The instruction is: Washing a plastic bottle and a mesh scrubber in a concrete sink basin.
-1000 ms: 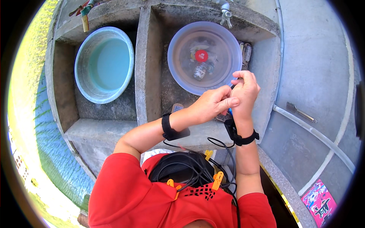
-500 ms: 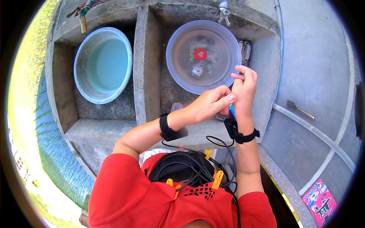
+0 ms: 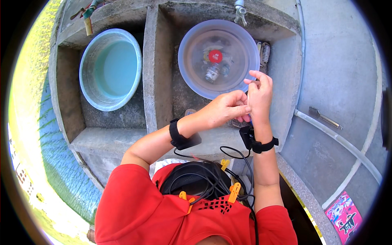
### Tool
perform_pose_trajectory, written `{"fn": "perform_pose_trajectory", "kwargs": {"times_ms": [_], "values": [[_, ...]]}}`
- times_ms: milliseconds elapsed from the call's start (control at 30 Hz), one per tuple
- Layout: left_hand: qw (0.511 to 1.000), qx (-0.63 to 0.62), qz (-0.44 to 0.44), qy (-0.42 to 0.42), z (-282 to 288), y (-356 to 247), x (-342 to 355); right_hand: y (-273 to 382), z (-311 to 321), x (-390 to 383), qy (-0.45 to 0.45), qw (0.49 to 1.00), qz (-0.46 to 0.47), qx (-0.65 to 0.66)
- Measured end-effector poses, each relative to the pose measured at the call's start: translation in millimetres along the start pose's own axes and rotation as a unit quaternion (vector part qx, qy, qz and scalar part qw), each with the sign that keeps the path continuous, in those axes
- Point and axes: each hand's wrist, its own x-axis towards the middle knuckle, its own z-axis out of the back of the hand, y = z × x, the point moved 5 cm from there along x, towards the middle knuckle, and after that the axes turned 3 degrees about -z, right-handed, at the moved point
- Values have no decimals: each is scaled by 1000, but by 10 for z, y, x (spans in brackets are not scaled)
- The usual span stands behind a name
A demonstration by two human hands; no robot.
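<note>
My left hand [image 3: 228, 107] reaches across to the inner wrist of my right hand [image 3: 260, 94]. Thumb and fingers of the left are pressed together there; whatever they pinch is hidden. The right hand is raised over the near right rim of a translucent basin [image 3: 188, 83], its fingers loosely bent and apart, and I see nothing in them. Inside the basin lies a clear jar [image 3: 212, 73] with a round red lid [image 3: 215, 56]. Black straps circle both wrists, the left strap [image 3: 175, 132] and the right strap [image 3: 265, 147], each bearing a small black device.
A light-blue basin [image 3: 85, 83] holding bluish liquid stands in the left concrete compartment. One tap [image 3: 241, 16] is above the translucent basin, another [image 3: 87, 20] at the far left. A brush [image 3: 266, 53] rests beside the translucent basin. Black cables [image 3: 212, 179] hang at my chest.
Both hands have shifted slightly up and left, still together. A bit of blue that showed at the right wrist is now mostly covered.
</note>
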Motion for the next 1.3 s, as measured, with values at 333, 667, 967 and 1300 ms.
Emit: {"fn": "perform_pose_trajectory", "kwargs": {"times_ms": [333, 667, 967, 1300], "values": [[990, 112, 70, -47, 11, 132, 10, -145, -27, 153, 129, 726, -267, 621], [984, 177, 9, -15, -142, 170, 77, -201, -193, 75, 152, 632, -357, 671], [968, 246, 32, -32, -68, 121, 81, -412, -230, 84, 103, 663, -384, 634], [762, 574, 9, -299, 1125, 367, 273, -199, -167, 131, 199, 546, -297, 758]]}}
